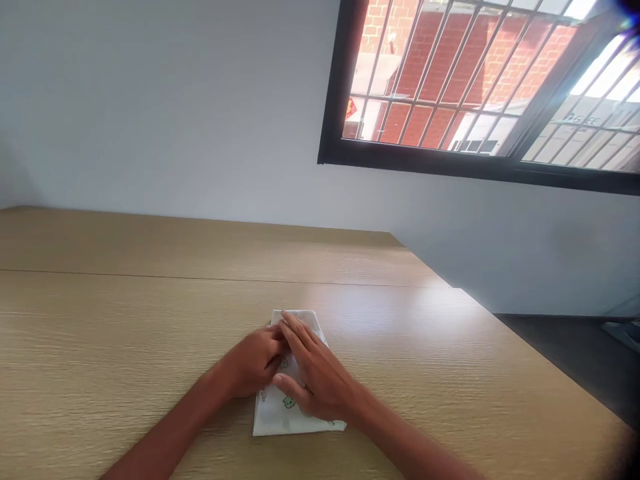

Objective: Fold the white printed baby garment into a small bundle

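Observation:
A folded white cloth with small printed animal figures, one of them green, lies flat on the wooden table. My right hand rests across its right side, palm down, with long straight fingers and the thumb spread apart. My left hand is at the cloth's left edge with its fingers bent inward and closed. Its fingertips meet the right hand's fingers over the upper part of the cloth and are partly covered by them. Whether the left fingers pinch any fabric is hidden.
The light wood table stretches out around the cloth, crossed by a thin seam. Its right edge slants down beside a dark floor. Behind stands a pale wall with a dark-framed, barred window at upper right.

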